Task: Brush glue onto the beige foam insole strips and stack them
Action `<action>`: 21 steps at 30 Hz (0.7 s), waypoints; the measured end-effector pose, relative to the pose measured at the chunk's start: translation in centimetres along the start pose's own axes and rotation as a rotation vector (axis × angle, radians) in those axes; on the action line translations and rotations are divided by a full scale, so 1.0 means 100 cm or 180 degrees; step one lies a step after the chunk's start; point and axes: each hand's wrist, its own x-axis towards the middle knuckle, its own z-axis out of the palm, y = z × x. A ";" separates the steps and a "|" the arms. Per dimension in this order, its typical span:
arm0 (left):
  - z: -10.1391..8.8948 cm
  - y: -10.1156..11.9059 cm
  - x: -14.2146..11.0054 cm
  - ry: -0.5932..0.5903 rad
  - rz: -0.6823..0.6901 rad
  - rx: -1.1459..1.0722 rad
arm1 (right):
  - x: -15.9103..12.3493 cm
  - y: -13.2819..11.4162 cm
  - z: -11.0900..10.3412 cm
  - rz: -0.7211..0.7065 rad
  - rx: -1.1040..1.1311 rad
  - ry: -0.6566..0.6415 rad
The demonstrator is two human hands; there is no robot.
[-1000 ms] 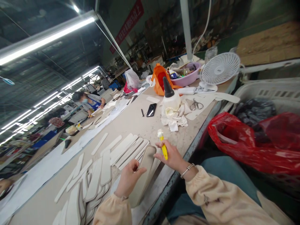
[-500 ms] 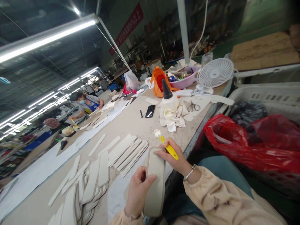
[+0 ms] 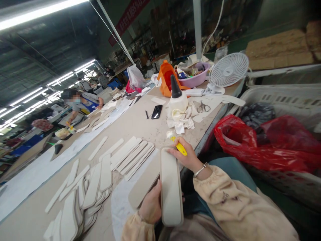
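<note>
Between my hands is a long, pale panel [image 3: 171,187] with rounded corners and a raised edge, tilted beside the table edge. My left hand [image 3: 151,205] grips it from the left, thumb along its side and fingers passing underneath. In my right hand [image 3: 187,154] is a yellow-handled brush [image 3: 181,149], its bristles coated with white paste. That hand's thumb also presses on the panel's far end. Another flat panel [image 3: 144,183] lies on the table just left, partly covered by my left hand. Stacked pale strips [image 3: 132,155] and a loose heap of strips [image 3: 82,197] lie farther left.
A white bottle with black nozzle [image 3: 176,90] stands wrapped in cloth, near a phone [image 3: 156,111] and scissors [image 3: 203,107]. Behind are an orange bag [image 3: 165,78], purple basin [image 3: 193,81] and fan [image 3: 229,69]. A red plastic bag [image 3: 240,147] hangs in a crate right. A co-worker [image 3: 84,102] sits across.
The panel has turned more upright and shifted right. My left thumb has moved off its face to its side, with fingers beneath. More of the panel on the table shows.
</note>
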 end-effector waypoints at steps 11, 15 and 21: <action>-0.029 -0.036 -0.023 -0.0927 -0.0579 -0.0509 | 0.006 0.018 -0.003 -0.0110 -0.0450 -0.0023; -0.028 -0.042 -0.025 -0.0453 -0.0393 -0.0204 | 0.006 0.019 -0.004 -0.0183 -0.0527 -0.0041; -0.024 -0.047 -0.023 -0.0003 -0.0357 -0.0051 | 0.006 0.016 -0.005 -0.0237 -0.0545 -0.0094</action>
